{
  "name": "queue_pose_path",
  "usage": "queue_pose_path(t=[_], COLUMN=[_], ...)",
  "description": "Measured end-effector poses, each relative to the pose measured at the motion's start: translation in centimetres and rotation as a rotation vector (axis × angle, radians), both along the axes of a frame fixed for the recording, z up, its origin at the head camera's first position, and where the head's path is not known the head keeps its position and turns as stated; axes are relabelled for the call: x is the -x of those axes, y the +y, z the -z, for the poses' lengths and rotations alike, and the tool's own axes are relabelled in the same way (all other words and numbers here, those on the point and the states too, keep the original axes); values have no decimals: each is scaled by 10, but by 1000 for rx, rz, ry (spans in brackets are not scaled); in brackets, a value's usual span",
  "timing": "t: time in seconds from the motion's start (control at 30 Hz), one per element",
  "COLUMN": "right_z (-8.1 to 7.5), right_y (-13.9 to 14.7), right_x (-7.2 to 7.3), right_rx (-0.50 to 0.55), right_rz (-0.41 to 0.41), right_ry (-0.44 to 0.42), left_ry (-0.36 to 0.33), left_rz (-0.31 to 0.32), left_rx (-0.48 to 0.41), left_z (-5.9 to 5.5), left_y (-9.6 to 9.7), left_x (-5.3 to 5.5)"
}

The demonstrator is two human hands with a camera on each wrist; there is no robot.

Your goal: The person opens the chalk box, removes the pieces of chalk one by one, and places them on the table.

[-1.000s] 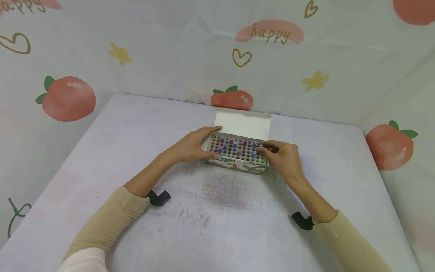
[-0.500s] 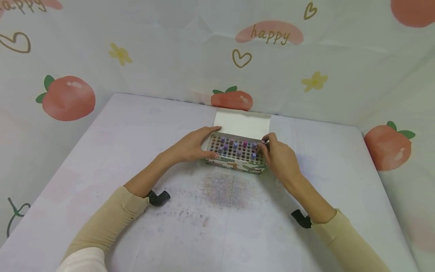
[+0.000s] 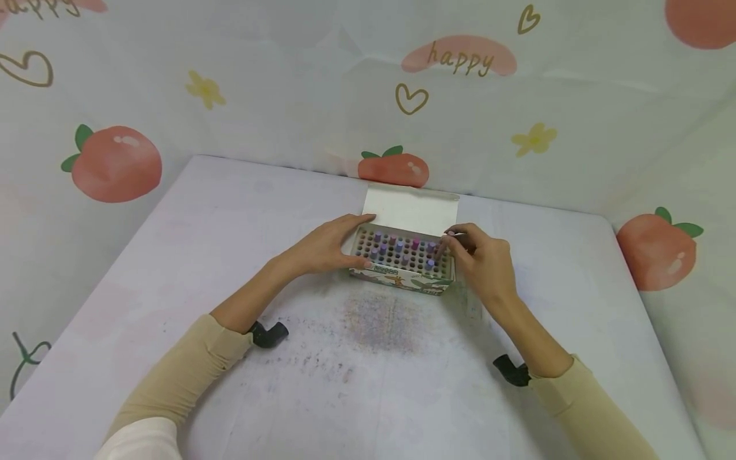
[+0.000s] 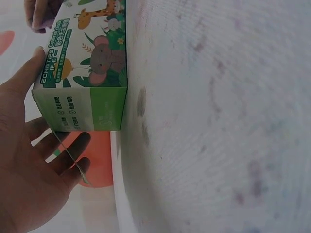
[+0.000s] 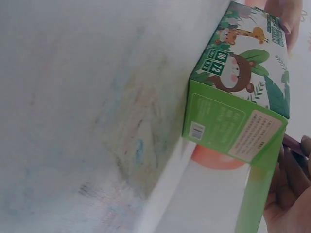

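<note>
A cardboard chalk box (image 3: 397, 278) printed with cartoon animals sits on the table, its white lid (image 3: 411, 209) folded back. Several chalk sticks, mostly purple, stand in a grid of holes inside. My left hand (image 3: 323, 246) holds the box's left end, thumb on the front top edge and index finger along the back. In the left wrist view its other fingers are loosely bent beside the end panel. At the box's right end, my right hand (image 3: 487, 262) pinches a dull purple chalk stick (image 3: 441, 249), tilted above the holes. The same chalk stick (image 5: 293, 144) shows behind the box in the right wrist view.
The white table cover (image 3: 287, 409) carries smeared chalk dust (image 3: 385, 322) in front of the box. Right behind the table hangs a backdrop (image 3: 276, 115) with printed peaches. Black curved pieces (image 3: 269, 334) stick out by both sleeve cuffs.
My right fingers were low at the box's right side; they have risen, and the pinched chalk stick now shows more of its length, tilted. My left hand and the box have stayed put.
</note>
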State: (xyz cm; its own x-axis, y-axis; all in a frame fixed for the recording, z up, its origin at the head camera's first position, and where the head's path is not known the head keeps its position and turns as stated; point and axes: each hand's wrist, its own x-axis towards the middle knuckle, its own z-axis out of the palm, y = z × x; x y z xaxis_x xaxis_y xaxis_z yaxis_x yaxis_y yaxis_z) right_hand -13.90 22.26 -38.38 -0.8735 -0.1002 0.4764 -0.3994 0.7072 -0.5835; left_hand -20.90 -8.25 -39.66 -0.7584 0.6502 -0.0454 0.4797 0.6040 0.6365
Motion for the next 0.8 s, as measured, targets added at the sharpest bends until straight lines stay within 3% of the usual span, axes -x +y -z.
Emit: queue_pose_path(t=[0.17, 0.43, 0.8], right_z=[-7, -15, -21], right_y=[-2, -8, -14], right_x=[-2, -8, -15], right_rx=[119, 400, 516], right_rz=[-16, -101, -168], right_ry=[19, -163, -326], left_ry=[6, -2, -10], left_rz=[2, 7, -2], left_rx=[4, -8, -9], left_z=[-1, -1, -5], left_y=[0, 2, 3], left_x=[0, 0, -1])
